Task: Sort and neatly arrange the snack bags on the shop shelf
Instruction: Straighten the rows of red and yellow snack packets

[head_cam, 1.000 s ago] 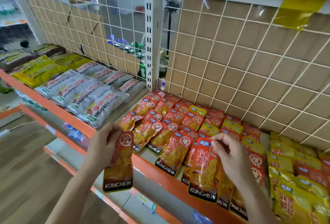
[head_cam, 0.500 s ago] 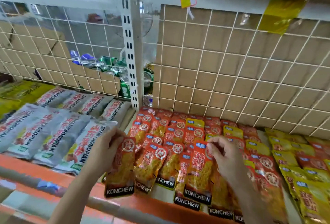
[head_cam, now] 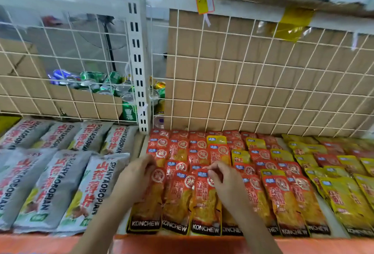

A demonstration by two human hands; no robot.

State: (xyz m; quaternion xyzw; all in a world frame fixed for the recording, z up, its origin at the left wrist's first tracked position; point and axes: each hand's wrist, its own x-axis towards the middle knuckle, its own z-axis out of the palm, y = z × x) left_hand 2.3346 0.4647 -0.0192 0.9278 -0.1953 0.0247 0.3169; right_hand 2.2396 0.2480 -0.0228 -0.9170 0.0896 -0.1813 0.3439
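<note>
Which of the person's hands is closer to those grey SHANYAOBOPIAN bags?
Left. The left hand holds the leftmost red KONCHEW packet, just beside the grey SHANYAOBOPIAN bags; the right hand pinches the third red KONCHEW packet, farther right.

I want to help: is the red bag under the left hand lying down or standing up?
Lying down: the red bag lies flat on the shelf, KONCHEW end in front, left hand gripping its top.

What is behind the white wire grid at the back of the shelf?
Behind the wire grid, brown cardboard covers the right part. On the left, drink cans sit in a box, with a fan further back. Whatever is behind the cardboard is hidden.
</note>
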